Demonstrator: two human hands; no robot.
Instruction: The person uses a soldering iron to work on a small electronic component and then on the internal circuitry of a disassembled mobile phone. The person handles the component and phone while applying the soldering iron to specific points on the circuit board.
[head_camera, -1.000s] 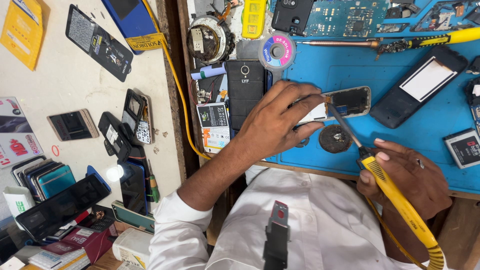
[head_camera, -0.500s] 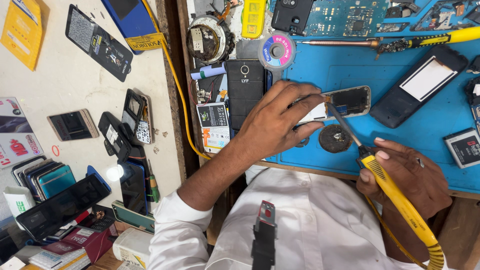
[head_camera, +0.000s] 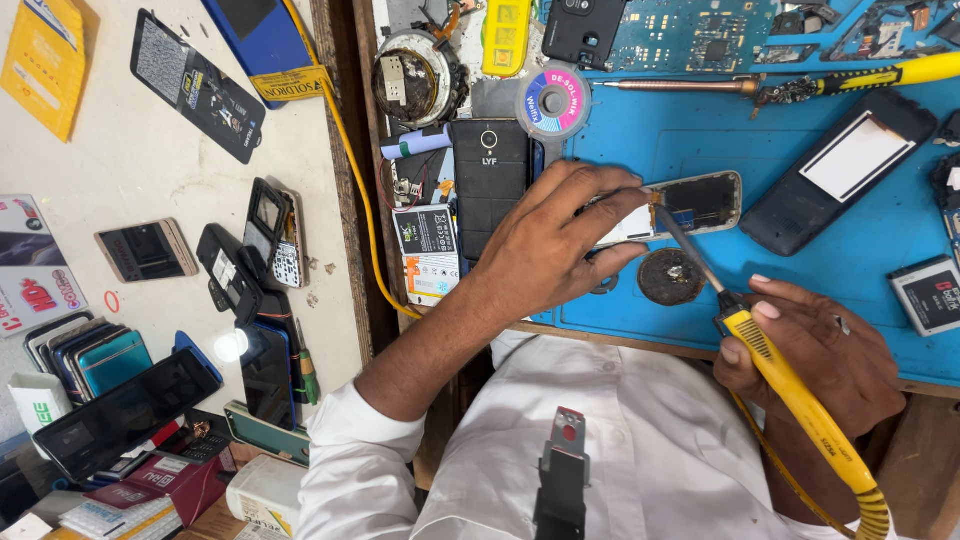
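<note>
Almost nothing has shifted since the earlier frames: both hands sit where they were, and only the dark clip hanging at the near edge of the view has swung a little.

The left hand (head_camera: 545, 250) reaches across from the left, wrist bent, fingers curled down and pinching the left end of the opened phone (head_camera: 690, 205) that lies on the blue mat (head_camera: 800, 290). The right hand (head_camera: 815, 360), near the bench edge, is wrapped around the yellow handle of the soldering iron (head_camera: 790, 395), thumb and forefinger close to the front of the grip. Its metal tip angles up and left to touch the phone just beside the left fingertips (head_camera: 640, 195).

That closeness looks like the main risk: a small slip of the tip could burn a finger, and lingering too long could scorch the board. Just near the phone sits a round brown tin (head_camera: 671, 277), easy to nudge with the iron's shaft.
</note>
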